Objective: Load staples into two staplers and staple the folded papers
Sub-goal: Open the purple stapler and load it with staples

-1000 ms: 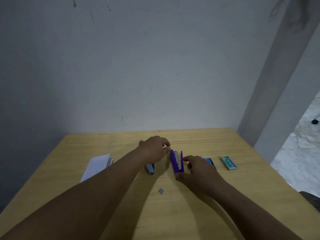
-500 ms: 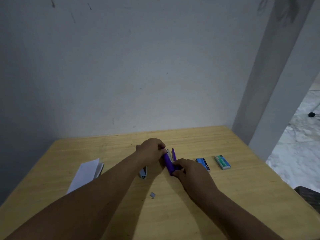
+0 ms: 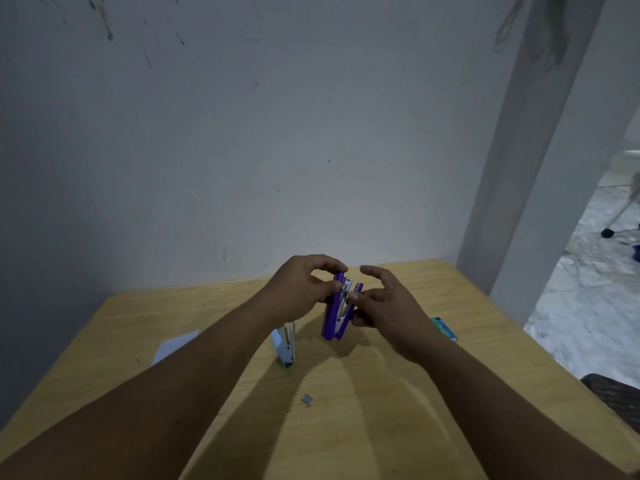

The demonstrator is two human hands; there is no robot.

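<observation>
purple plastic stapler [image 3: 335, 315]: hinged open, held above wooden table [image 3: 381, 410] centre | left hand [image 3: 298, 292]: pinching its upper arm | right hand [image 3: 388, 306]: thumb and fingers on lower arm, index spread | pale blue stapler [image 3: 285, 344]: open, 8 o'clock of purple | loose staple strip [image 3: 307, 399]: 6 o'clock | folded white paper [image 3: 175, 346]: 9 o'clock | green staple box [image 3: 444, 329]: 3 o'clock

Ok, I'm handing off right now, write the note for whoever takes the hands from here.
Left hand: gripping the top arm of the purple stapler, which is hinged open and stood up off the table.
Right hand: fingers at the stapler's other arm, pressing near the open magazine.
Light blue stapler lies open on the table, left of the purple one.
A small staple strip lies loose in front.
Staple box sits to the right; white folded paper to the left, partly hidden by the left forearm.
Done: both staplers opened.
Left: finish loading, close both, staple the papers.
</observation>
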